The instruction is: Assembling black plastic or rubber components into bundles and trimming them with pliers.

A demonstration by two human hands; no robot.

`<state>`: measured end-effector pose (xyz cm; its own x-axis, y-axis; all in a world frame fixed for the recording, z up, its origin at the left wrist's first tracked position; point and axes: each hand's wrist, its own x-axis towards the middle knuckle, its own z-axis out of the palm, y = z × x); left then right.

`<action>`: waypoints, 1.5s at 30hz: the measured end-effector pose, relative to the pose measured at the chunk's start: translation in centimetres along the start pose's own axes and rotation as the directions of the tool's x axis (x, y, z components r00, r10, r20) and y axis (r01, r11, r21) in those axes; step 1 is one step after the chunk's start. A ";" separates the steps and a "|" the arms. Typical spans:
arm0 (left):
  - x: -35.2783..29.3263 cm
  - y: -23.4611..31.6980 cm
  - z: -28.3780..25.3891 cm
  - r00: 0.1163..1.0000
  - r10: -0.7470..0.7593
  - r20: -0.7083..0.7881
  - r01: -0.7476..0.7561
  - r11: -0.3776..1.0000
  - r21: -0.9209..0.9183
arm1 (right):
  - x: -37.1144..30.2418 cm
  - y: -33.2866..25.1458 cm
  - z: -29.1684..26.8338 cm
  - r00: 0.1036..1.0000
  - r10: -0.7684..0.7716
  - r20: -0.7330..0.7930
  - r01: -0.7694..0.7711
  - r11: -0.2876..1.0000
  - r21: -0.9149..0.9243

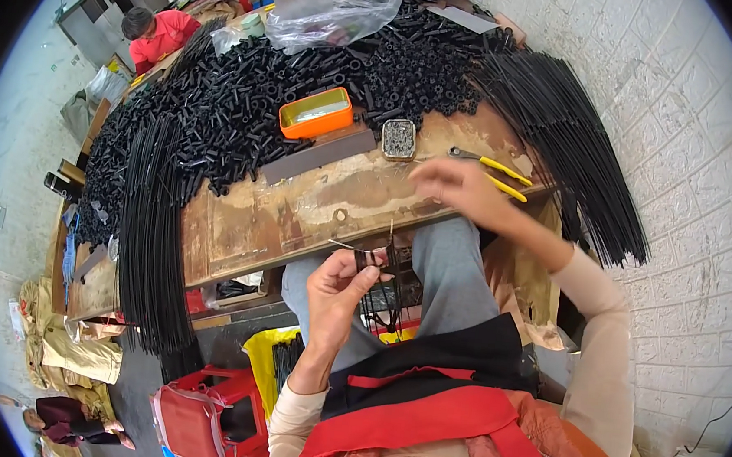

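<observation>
My left hand [339, 285] is closed in front of the table edge, above my lap. Between its thumb and fingers are thin black cords [392, 296]; their strands hang below the hand. A thin pale tip sticks out above the fingers. My right hand [457, 187] is over the table's near right part, its fingers stretched leftward and apart, with nothing visible in them. Just beside it lie pliers with yellow handles [504, 167]. Beyond the fingers stands a small clear box of tiny metal pieces [398, 139].
Short black tubes [246, 101] are heaped across the back. Long black cord bundles hang over the left edge [152, 236] and right edge [586, 152]. An orange box [316, 113] stands behind a dark bar [320, 155]. A red stool [192, 422] is below left; a person in red [163, 35] sits far left.
</observation>
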<state>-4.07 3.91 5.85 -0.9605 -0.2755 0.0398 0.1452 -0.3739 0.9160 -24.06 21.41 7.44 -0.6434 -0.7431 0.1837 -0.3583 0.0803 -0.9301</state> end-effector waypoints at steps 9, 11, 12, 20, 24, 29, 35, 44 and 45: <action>1.1 0.6 0.6 0.964 -0.153 0.215 0.156 0.988 0.003 | 10.1 11.7 -9.4 0.920 -0.233 -0.316 -0.074 0.686 -0.724; 1.1 0.8 0.8 0.964 -0.141 0.226 0.143 0.990 0.010 | 10.6 12.0 -8.9 0.923 -0.282 -0.264 -0.064 0.562 -0.824; 1.1 0.8 0.9 0.962 -0.129 0.241 0.128 0.992 0.018 | 10.6 12.1 -8.7 0.926 -0.249 -0.284 -0.110 0.540 -0.834; 1.1 0.7 0.1 0.977 -0.069 0.204 0.061 0.997 0.047 | 5.8 4.3 -4.6 0.955 0.097 -0.280 -0.142 0.979 -0.148; 1.7 0.8 2.2 0.934 -0.115 0.339 0.092 0.992 0.083 | 0.4 -4.9 0.2 0.983 0.157 0.097 -0.177 0.952 0.251; 0.8 0.1 2.5 0.950 -0.052 0.308 0.052 0.999 0.009 | -2.9 -9.0 1.4 0.967 0.107 0.233 -0.152 0.971 0.187; -0.8 0.9 2.8 0.955 -0.045 0.293 0.043 0.999 0.013 | -4.0 -9.9 1.3 0.952 0.133 0.276 -0.211 0.938 0.275; -1.4 1.6 2.4 0.959 -0.029 0.283 0.027 1.000 0.014 | -4.3 -10.3 2.0 0.971 0.080 0.226 -0.145 0.946 0.289; -1.4 1.7 2.4 0.961 -0.040 0.274 0.040 0.999 0.006 | -4.3 -10.1 1.9 0.971 0.078 0.224 -0.144 0.946 0.292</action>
<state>-3.03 5.81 8.36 -0.9938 -0.0071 0.1113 0.1056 -0.3797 0.9191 -16.38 22.58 15.39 -0.5016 -0.8644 0.0343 -0.0492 -0.0111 -0.9987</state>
